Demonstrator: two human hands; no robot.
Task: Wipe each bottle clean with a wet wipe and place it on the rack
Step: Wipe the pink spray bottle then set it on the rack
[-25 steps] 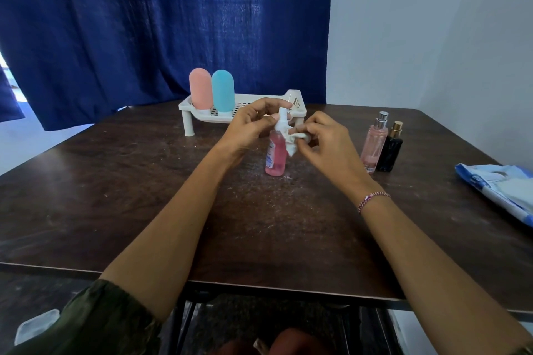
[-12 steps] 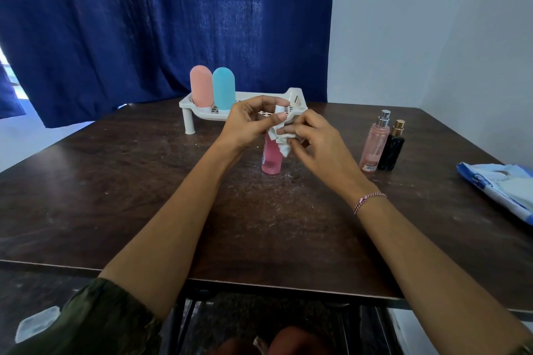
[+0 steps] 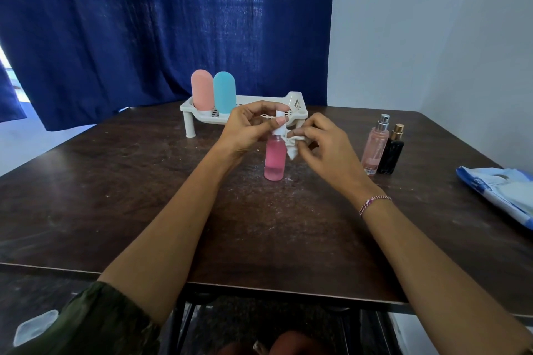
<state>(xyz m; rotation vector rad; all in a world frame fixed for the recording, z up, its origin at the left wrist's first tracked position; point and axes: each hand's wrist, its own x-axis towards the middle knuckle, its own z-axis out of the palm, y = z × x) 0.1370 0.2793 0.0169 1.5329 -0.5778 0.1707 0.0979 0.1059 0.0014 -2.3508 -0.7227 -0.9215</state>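
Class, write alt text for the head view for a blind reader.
Left hand grips the top of a pink spray bottle while the right hand holds a wet wipe against it. A peach bottle and a blue bottle stand on the white rack.

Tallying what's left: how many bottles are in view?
5: pink capsule and blue capsule on the rack; pink spray bottle in the left hand; pale pink bottle and black bottle at right.

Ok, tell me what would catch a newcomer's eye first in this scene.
Two hands meet in the centre over a pink spray bottle: the left hand grips its white top, and the right hand pinches a wipe against its neck. Behind them, a pink tube and a blue tube stand on the left end of the rack, before a deep blue curtain.
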